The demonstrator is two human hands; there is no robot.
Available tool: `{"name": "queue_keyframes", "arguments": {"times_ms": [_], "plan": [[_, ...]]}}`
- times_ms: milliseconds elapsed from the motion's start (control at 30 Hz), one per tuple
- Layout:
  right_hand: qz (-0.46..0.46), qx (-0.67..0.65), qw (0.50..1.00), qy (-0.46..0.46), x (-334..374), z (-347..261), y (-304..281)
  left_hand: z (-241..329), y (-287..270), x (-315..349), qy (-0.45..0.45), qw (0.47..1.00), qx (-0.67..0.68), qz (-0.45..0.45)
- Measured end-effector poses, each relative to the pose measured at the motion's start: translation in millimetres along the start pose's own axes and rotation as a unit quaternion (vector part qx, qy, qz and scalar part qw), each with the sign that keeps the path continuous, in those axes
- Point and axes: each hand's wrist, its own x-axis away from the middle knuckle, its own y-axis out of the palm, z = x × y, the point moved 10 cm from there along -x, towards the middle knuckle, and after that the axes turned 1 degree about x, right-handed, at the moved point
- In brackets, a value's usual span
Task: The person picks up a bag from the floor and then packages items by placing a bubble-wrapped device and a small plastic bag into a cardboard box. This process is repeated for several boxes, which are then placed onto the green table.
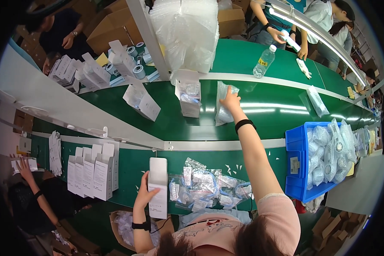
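Note:
My left hand [146,194] is wrapped round a tall white carton [158,177] with its top flap up, close in front of me. My right arm reaches far forward to the green conveyor, where my right hand [230,102] grips a clear bubble-wrapped packet [223,116] from above. Between my arms, on the near bench, lies a pile of clear plastic bags [207,183] holding blue tubing and white labels. Left of the packet, an open white carton [188,100] with bagged contents stands on the conveyor, and another filled carton [141,101] leans farther left.
A blue bin [295,166] full of bubble-wrapped pieces stands at right. Several open white cartons [94,170] line the bench at left. A white packet [318,101] lies on the conveyor; a plastic bottle [264,62] stands beyond it. A metal post [149,38] rises ahead. Co-workers are around.

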Motion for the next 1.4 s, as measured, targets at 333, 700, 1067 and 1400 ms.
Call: {"name": "queue_keyframes", "arguments": {"times_ms": [333, 700, 1067, 1400], "plan": [[-0.18, -0.766, 0.616, -0.026, 117, -21, -48, 150, 92, -8, 0.224, 0.941, -0.252, -0.005], [0.228, -0.388, 0.825, -0.341, 285, -65, -172, 162, 132, -27, 0.209, 0.968, -0.122, 0.066], [0.106, -0.385, 0.886, -0.237, 279, 3, -65, 171, 114, -48, 0.431, 0.895, -0.079, 0.088], [-0.018, -0.083, 0.946, -0.312, 328, 22, 43, 151, 91, -65, 0.386, 0.917, -0.056, 0.084]]}}
